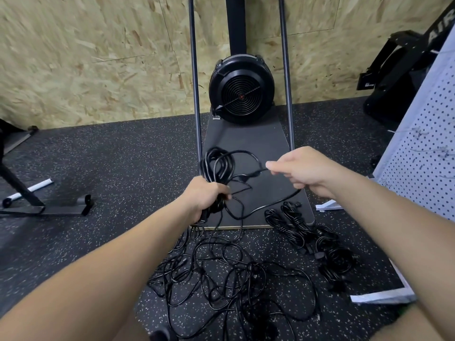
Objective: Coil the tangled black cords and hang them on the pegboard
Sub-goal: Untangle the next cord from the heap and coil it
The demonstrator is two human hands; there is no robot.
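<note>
My left hand (205, 196) grips a bundle of black cord loops (216, 166) that stand up above the fist. My right hand (299, 169) pinches the free run of the same cord (256, 171) a little to the right of the loops. From there the cord sags down to the floor. A tangled heap of black cords (229, 274) lies on the speckled floor below my hands. Several coiled black cords (310, 237) lie side by side to the right of the heap. The white pegboard (423, 153) leans at the right edge, with a few wire hooks on it.
A black fan-wheel exercise machine (240, 91) stands straight ahead on its dark base plate (246, 143), between two upright tubes, against an OSB wall. Black frame legs (46, 207) lie at the left. More black equipment (398, 72) leans at the far right.
</note>
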